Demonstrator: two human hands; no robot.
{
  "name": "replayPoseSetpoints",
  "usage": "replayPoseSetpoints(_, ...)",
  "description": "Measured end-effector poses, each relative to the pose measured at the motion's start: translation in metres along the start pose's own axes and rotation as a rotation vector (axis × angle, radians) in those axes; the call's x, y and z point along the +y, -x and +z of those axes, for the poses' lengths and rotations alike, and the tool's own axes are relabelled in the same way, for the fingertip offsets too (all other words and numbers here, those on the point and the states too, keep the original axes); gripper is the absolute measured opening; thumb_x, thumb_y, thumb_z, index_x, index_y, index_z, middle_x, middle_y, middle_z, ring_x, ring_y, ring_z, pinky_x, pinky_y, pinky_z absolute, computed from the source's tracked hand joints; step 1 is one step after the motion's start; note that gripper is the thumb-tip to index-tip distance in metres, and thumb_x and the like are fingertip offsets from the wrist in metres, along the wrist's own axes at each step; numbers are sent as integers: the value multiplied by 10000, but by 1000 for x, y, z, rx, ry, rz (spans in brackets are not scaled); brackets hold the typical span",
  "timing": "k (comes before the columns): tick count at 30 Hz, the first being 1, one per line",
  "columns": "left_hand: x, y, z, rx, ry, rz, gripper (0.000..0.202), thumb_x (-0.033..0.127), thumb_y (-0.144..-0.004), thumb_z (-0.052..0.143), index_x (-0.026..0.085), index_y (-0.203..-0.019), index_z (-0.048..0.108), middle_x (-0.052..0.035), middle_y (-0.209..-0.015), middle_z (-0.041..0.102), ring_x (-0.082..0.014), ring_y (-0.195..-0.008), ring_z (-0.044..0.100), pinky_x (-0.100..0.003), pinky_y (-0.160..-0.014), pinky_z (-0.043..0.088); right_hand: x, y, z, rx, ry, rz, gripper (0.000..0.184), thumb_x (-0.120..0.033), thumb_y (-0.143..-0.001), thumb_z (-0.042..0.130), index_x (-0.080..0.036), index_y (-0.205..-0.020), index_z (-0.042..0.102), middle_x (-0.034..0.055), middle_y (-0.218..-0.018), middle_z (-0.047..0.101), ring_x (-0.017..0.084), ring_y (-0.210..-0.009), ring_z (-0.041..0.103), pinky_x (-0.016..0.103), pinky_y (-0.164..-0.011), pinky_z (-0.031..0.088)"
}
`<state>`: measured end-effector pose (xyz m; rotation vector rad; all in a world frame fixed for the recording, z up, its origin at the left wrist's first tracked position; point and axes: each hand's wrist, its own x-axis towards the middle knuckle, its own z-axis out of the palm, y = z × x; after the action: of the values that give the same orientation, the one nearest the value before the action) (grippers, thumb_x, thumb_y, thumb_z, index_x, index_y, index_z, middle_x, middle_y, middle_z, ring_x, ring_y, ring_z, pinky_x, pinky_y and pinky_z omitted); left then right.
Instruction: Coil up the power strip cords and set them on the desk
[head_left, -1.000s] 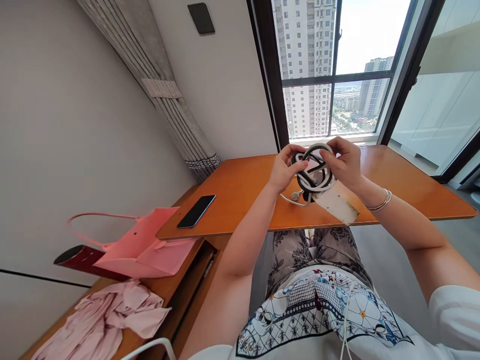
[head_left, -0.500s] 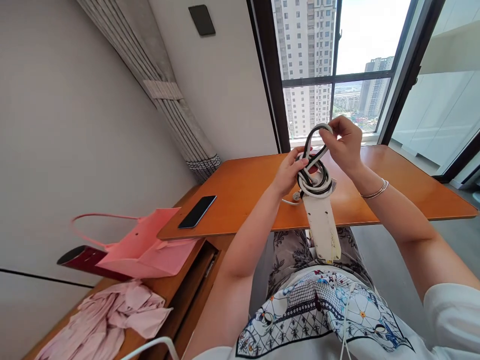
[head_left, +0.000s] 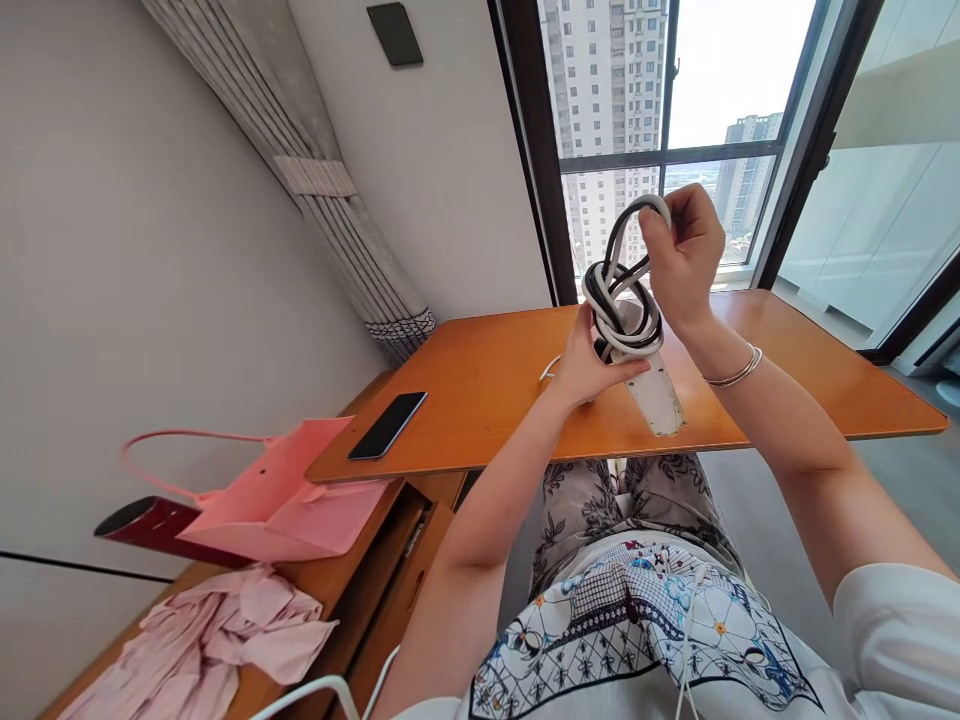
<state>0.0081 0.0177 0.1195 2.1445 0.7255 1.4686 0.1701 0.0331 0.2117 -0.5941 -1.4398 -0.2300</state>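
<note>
A bundle of black and white cable (head_left: 621, 318) is wound in a coil above the table. My left hand (head_left: 589, 365) grips it from below left, its thumb stretched across under the coil and its other fingers partly hidden. My right hand (head_left: 686, 245) is closed on a cable loop (head_left: 630, 208) that rises from the top of the coil. Below the coil hangs a long, flat white block with small holes, like the back of a power strip (head_left: 658, 400); its upper part is hidden. A short white cord (head_left: 549, 370) shows just left of my left hand.
On the orange-brown table (head_left: 465, 400) a phone (head_left: 388, 425) lies at the left. Beside the table, a pink bag (head_left: 292, 490), a dark red cylinder (head_left: 161, 525) and a pink cloth (head_left: 217, 635) rest on a wooden cabinet. A window (head_left: 667, 155) stands behind the table.
The coil and the white block have risen and tipped away from me. My right hand has lifted the loop higher, and my left hand has shifted under the coil.
</note>
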Motion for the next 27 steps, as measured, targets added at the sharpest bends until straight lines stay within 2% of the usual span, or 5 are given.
replayPoseSetpoints(6, -15, 8, -3, 51, 105, 2, 1120, 794, -593, 750, 321, -1503, 301, -153, -1553, 398, -334, -1435, 413, -474, -1125, 396, 9, -9, 3, 72, -39, 44, 446, -617, -1007, 348, -209, -936, 514, 24, -865, 462, 163, -845, 586, 350, -739, 505)
replayPoseSetpoints(9, -41, 11, -16, 75, 228, -91, 878, 880, -772, 442, 347, -1467, 371, -124, -1555, 424, -294, -1420, 456, -444, -1109, 412, 12, -14, 3, 140, -61, 74, 442, -642, -978, 408, -216, -886, 484, 4, -798, 417, 151, -767, 559, 342, -710, 501)
replayPoseSetpoints(13, -82, 11, -41, 140, -4, -480, 471, 539, -1007, 313, 254, -1277, 572, -119, -1419, 591, -249, -1309, 570, -408, -1075, 444, 14, -8, -1, -7, -81, 117, 424, -606, -999, 397, -209, -957, 541, 32, -887, 498, 172, -854, 579, 357, -736, 513)
replayPoseSetpoints(22, -128, 1, -58, -140, -665, -958, 414, 197, -495, 858, 164, -864, 675, -201, -1049, 729, -435, -1204, 609, -479, -965, 498, -1, 11, -10, -88, 70, 85, 371, -567, -1005, 423, -231, -1021, 580, 32, -874, 493, 154, -755, 505, 336, -671, 483)
replayPoseSetpoints(27, -129, -6, -64, -104, -585, -907, 249, 121, -604, 775, 138, -844, 707, -155, -859, 747, -368, -1031, 705, -456, -903, 547, -12, 17, -12, -138, 53, 124, 336, -541, -999, 451, -233, -1002, 586, 20, -823, 444, 150, -729, 473, 326, -660, 457)
